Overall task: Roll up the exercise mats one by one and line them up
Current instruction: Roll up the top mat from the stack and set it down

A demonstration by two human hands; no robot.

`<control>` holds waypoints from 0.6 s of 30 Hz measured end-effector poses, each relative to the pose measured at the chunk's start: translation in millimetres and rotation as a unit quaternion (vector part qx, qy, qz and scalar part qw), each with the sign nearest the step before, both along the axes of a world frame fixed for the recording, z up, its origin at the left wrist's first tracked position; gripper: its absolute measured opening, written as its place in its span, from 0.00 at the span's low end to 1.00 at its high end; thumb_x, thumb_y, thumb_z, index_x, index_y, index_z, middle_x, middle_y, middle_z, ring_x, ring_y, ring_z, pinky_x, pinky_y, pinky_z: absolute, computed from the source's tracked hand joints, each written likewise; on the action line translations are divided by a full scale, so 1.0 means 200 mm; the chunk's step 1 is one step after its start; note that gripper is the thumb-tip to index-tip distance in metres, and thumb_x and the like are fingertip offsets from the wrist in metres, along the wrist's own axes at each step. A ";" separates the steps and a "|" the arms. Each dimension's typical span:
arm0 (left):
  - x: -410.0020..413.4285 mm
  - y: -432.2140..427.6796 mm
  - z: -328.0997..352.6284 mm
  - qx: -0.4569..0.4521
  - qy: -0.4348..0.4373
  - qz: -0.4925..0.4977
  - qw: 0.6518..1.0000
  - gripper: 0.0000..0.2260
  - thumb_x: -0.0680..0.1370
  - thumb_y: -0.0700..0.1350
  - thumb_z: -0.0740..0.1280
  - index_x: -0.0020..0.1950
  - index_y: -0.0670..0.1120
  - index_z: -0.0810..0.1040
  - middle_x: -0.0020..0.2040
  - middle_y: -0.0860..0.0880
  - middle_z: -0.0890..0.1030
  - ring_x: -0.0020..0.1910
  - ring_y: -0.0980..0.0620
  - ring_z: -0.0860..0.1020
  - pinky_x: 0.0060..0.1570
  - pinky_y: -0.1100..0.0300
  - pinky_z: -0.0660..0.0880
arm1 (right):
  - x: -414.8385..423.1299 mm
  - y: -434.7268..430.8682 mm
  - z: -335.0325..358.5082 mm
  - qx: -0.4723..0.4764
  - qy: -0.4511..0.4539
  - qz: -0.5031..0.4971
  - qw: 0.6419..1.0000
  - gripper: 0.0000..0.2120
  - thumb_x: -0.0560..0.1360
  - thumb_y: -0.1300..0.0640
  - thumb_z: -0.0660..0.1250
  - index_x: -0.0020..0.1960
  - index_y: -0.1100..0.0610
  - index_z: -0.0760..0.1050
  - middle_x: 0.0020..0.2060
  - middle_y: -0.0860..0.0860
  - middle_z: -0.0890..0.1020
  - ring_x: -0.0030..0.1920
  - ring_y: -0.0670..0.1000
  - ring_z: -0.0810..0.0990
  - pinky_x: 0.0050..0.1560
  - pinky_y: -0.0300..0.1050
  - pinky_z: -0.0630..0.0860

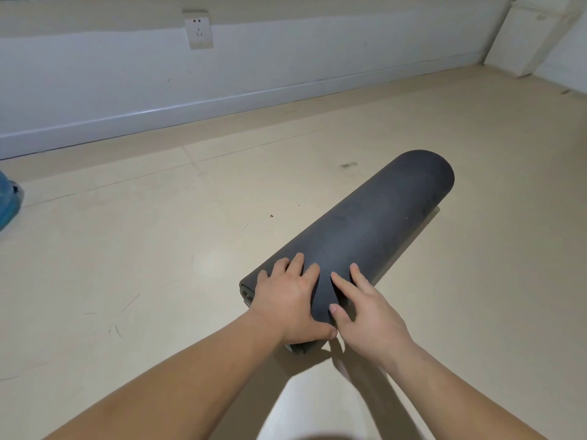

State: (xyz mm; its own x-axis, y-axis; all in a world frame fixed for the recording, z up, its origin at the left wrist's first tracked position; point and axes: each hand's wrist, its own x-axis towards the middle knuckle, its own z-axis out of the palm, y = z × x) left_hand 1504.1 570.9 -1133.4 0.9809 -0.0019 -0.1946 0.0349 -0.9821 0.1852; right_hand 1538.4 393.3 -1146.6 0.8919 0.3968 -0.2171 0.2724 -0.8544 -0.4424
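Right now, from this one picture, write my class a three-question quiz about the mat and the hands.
1. True or false: the dark mat lies fully rolled on the floor.
2. The left hand and right hand rest on: A the roll's near end; B its far end; C the floor.
3. Fill in: the white fitting on the wall is a ____.
Key: 1 true; 2 A; 3 socket.

The mat (359, 236) is plain dark grey, its rolled end showing a greenish-grey edge. The floor (127, 265) is pale beige. The wall (286, 61) is white, with a white socket (199, 32). Something blue (8, 201) sits at the left edge.
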 end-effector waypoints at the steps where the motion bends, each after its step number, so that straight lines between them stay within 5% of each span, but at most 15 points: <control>1: 0.00 0.00 -0.02 0.007 0.018 0.005 1.000 0.51 0.64 0.74 0.74 0.78 0.53 0.58 0.84 0.47 0.55 0.82 0.42 0.56 0.75 0.39 0.64 | 0.00 0.00 0.00 0.001 0.001 0.005 1.000 0.28 0.84 0.43 0.60 0.82 0.35 0.57 0.84 0.38 0.48 0.83 0.45 0.52 0.72 0.49 0.72; 5: 0.02 0.17 -0.05 -0.016 0.025 0.026 0.999 0.63 0.62 0.74 0.76 0.86 0.54 0.45 0.87 0.50 0.45 0.85 0.47 0.48 0.81 0.45 0.59 | 0.00 0.06 -0.02 -0.001 0.000 0.023 1.000 0.27 0.85 0.43 0.59 0.81 0.32 0.55 0.84 0.39 0.45 0.83 0.47 0.52 0.72 0.50 0.73; 10: 0.06 0.34 -0.06 -0.083 0.016 0.042 0.996 0.62 0.63 0.73 0.78 0.87 0.59 0.46 0.87 0.57 0.46 0.85 0.56 0.47 0.81 0.55 0.56 | 0.05 0.21 -0.02 -0.057 -0.004 0.027 0.998 0.28 0.84 0.37 0.56 0.81 0.31 0.50 0.85 0.42 0.42 0.80 0.51 0.60 0.62 0.49 0.77; 18: 0.09 0.43 -0.17 -0.070 0.016 0.040 0.997 0.62 0.64 0.75 0.76 0.87 0.60 0.43 0.87 0.57 0.41 0.85 0.54 0.43 0.83 0.51 0.52 | 0.07 0.34 -0.07 -0.143 -0.035 0.042 0.988 0.31 0.82 0.32 0.53 0.82 0.32 0.46 0.85 0.47 0.41 0.75 0.56 0.59 0.69 0.51 0.69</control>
